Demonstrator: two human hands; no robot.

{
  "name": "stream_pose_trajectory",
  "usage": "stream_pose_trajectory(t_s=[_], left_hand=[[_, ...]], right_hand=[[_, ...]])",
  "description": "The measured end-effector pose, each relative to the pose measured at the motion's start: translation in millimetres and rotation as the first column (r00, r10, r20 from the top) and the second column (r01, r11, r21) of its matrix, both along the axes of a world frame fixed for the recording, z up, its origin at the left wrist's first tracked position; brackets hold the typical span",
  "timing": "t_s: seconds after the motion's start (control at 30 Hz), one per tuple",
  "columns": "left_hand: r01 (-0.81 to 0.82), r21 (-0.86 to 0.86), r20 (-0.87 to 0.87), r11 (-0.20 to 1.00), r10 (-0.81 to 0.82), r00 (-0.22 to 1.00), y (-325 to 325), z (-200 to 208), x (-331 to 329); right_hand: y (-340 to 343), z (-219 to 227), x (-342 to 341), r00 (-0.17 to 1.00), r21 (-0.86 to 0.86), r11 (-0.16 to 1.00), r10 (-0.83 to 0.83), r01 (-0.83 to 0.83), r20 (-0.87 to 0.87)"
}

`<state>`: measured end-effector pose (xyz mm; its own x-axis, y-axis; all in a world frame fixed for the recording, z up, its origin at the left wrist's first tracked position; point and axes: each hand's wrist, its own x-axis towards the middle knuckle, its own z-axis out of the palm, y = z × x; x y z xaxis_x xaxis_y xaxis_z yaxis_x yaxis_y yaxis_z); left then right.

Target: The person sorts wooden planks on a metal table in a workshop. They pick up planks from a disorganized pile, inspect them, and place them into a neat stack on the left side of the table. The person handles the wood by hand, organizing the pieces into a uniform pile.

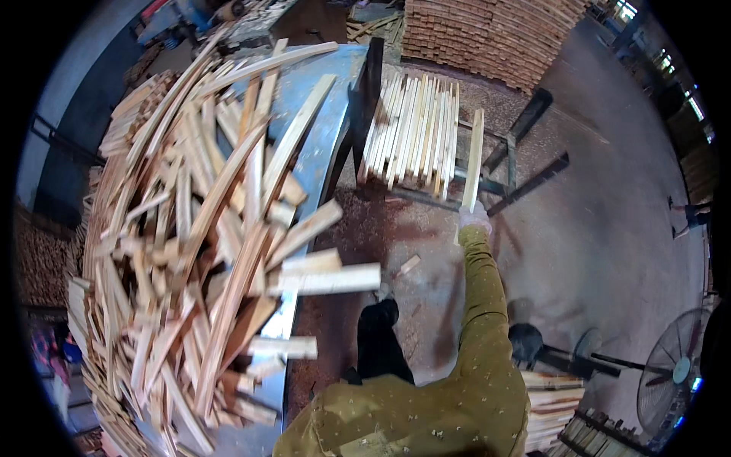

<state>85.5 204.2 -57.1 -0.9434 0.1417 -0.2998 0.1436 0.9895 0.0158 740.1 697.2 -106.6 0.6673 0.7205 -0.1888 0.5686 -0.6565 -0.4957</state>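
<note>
My right hand (475, 219), in what looks like a pale glove, reaches forward at the end of an olive sleeve and is closed on the near end of a wooden strip (475, 156). The strip points away from me, just right of a row of similar wooden strips (411, 129) lying side by side on a dark metal rack (510, 164). To my left, a large jumbled pile of wooden pieces (221, 206) covers most of a metal-topped table (335, 84). My left hand does not show.
Several pieces jut past the table's right edge, among them a pale board (327, 279). A tall stack of wood (487, 38) stands beyond the rack. A pedestal fan (674, 369) and more stacked strips (552, 404) are at lower right. A wood scrap (409, 265) lies on the floor.
</note>
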Motion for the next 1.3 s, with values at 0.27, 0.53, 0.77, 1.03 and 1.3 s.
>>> stream_pose_trajectory(t_s=[0.27,0.53,0.77,1.03,1.3], left_hand=[[0.145,-0.091,0.135,0.985,-0.132,0.982,189.1,-0.2,109.9],[0.052,-0.139,0.089,0.989,-0.039,0.995,145.4,51.6,100.5],[-0.230,-0.252,-0.050,0.940,0.225,0.973,47.3,134.1,108.3],[-0.552,-0.082,-0.103,0.829,0.544,0.833,-87.2,150.7,26.7],[-0.714,0.116,-0.175,0.690,0.722,0.669,-333.3,138.5,-50.7]], right_hand=[[198.7,-101.2,74.2,0.999,-0.209,0.977,0.042,-0.034,0.035],[240.3,-113.4,81.1,0.952,-0.268,0.924,0.299,-0.273,0.060],[191.6,43.6,-42.1,0.914,0.549,0.828,0.304,-0.115,-0.268],[-39.1,246.8,-340.3,-0.096,0.803,-0.287,0.955,-0.522,0.279],[-454.1,233.7,-581.0,-0.783,0.434,-0.652,0.535,-0.622,-0.318]])
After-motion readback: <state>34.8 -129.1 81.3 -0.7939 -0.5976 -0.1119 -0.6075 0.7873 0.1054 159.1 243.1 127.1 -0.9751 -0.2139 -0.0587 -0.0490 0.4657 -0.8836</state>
